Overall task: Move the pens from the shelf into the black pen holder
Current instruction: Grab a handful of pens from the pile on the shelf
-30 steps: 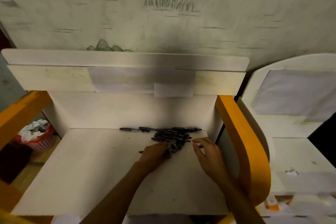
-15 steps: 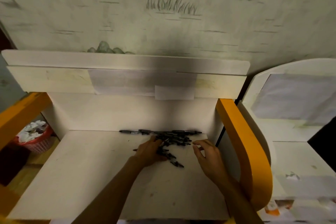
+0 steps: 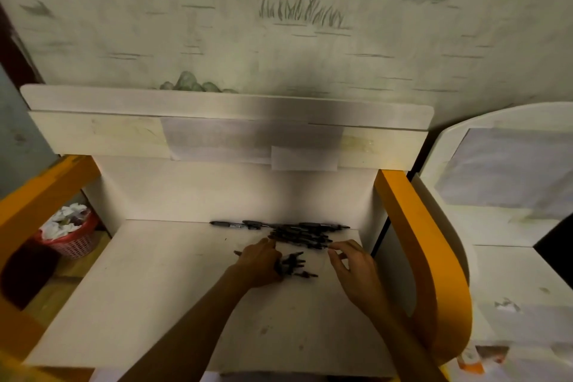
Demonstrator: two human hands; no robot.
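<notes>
1. Head view: my left hand (image 3: 259, 263) is clenched around a small bundle of pens (image 3: 293, 265), their tips fanning out just past its thumb side, low over the shelf (image 3: 155, 295).
2. My right hand (image 3: 353, 270) hovers released, fingers loosely bent, holding nothing, just right of that bundle.
3. Beyond both hands, against the back panel, lies the remaining pile of pens (image 3: 297, 232), some crossed over each other, a few stretched out in a row toward my left.
4. I cannot see the black pen holder anywhere from here.
5. I judge these pens light, stiff and smooth, so a loose bundle could slide apart; gripping around the middle of the barrels, tips aligned, should keep them together.
6. A red basket (image 3: 69, 237) of crumpled paper sits far off to my left, below the shelf.
</notes>
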